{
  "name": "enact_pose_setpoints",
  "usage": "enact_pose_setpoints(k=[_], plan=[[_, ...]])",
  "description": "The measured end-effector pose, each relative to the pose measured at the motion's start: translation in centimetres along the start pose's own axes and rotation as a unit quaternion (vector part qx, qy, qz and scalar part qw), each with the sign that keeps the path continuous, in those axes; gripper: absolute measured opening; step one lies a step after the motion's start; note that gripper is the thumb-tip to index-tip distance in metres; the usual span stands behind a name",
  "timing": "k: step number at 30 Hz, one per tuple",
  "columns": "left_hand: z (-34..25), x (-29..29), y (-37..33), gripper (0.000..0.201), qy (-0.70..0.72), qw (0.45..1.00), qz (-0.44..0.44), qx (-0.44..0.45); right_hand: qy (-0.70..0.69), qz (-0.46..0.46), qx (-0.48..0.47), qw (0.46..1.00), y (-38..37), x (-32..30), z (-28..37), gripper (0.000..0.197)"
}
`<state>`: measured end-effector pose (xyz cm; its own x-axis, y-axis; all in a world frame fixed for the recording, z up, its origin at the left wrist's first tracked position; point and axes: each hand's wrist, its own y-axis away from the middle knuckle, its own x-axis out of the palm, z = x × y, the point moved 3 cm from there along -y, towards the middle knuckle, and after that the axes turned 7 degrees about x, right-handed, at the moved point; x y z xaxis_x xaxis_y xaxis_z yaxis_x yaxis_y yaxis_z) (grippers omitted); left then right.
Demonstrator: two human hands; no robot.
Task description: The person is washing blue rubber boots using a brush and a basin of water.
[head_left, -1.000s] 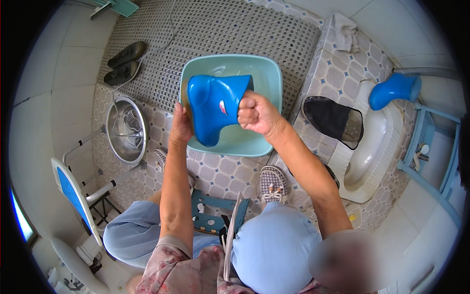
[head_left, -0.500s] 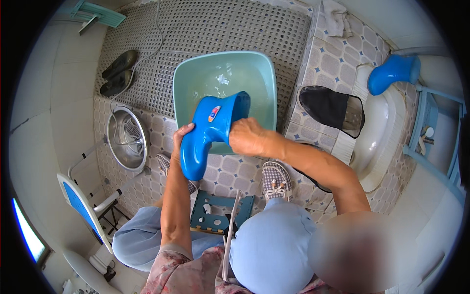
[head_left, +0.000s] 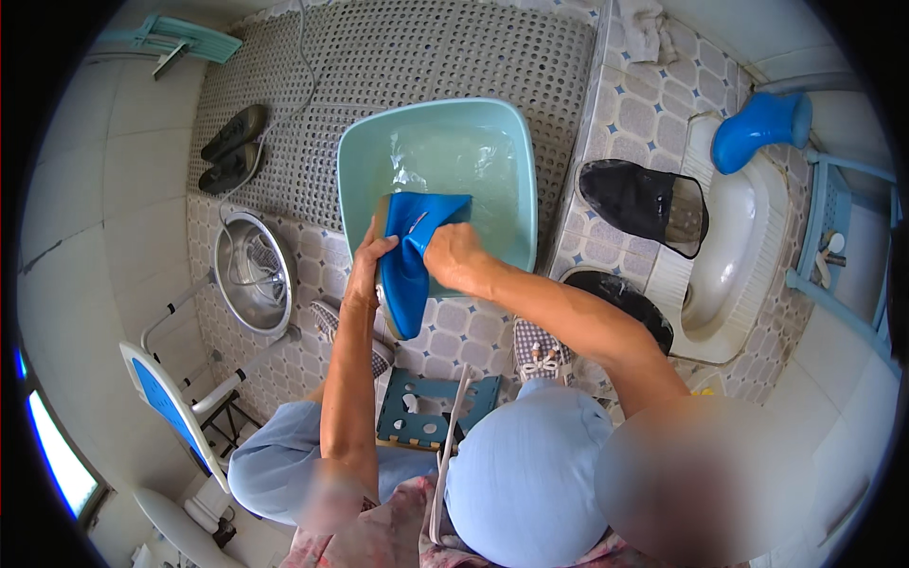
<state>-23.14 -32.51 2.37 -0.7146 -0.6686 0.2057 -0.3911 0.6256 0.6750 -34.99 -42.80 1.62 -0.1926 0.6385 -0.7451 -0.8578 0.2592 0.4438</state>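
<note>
A blue rubber boot [head_left: 409, 293] is held tilted over the near side of a pale green basin [head_left: 356, 142] of water. My left hand [head_left: 365, 267] is closed on its sole side, thumb over the edge. With fingers curled, my right hand [head_left: 453, 256] grips the boot's shaft, which looks squeezed and creased there. Whether those fingertips reach inside the boot is hidden. The boot's opening points to the upper right, above the water, and its pale sole faces left.
Another blue boot [head_left: 753, 134] lies at the right beside a squat toilet [head_left: 724, 275]. A black boot liner [head_left: 630, 199] rests on the tiled step. Left are a steel bowl [head_left: 225, 284], dark shoes [head_left: 234, 133] and a chair [head_left: 169, 402]. A folding stool [head_left: 417, 386] stands near my legs.
The boot has been turned so its sole now shows on the left. Its shaft has become creased under my right hand, which has moved slightly left.
</note>
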Motion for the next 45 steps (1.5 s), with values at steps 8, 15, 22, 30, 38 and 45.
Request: enact_pose_setpoints(k=[8,15,22,30,38,45], plan=[[-5.4,-2.6,3.2,0.079,-0.148,0.968,-0.099,0.177,-0.130,0.079,0.058,0.987,1.1,-0.4,-7.2,0.040],[-6.6,-4.4,5.8,0.075,-0.009,0.990,-0.053,0.130,-0.042,0.088,0.113,0.989,-1.0,0.7,-8.4,0.058],[-5.2,-6.0,6.3,0.065,0.130,0.985,-0.039,0.103,-0.058,-0.027,0.161,0.985,-3.2,2.3,-6.7,0.062],[-4.3,-5.3,5.2,0.062,0.149,0.984,-0.041,0.087,-0.132,-0.112,0.148,0.974,-8.3,7.2,-9.2,0.056],[-2.7,-7.0,5.2,0.056,0.171,0.981,-0.001,0.089,-0.431,-0.101,0.128,0.888,-4.9,2.2,-9.6,0.049],[-1.1,-6.8,4.0,0.053,0.203,0.971,0.089,0.095,-0.524,-0.162,0.053,0.835,3.8,-7.0,-9.2,0.039]])
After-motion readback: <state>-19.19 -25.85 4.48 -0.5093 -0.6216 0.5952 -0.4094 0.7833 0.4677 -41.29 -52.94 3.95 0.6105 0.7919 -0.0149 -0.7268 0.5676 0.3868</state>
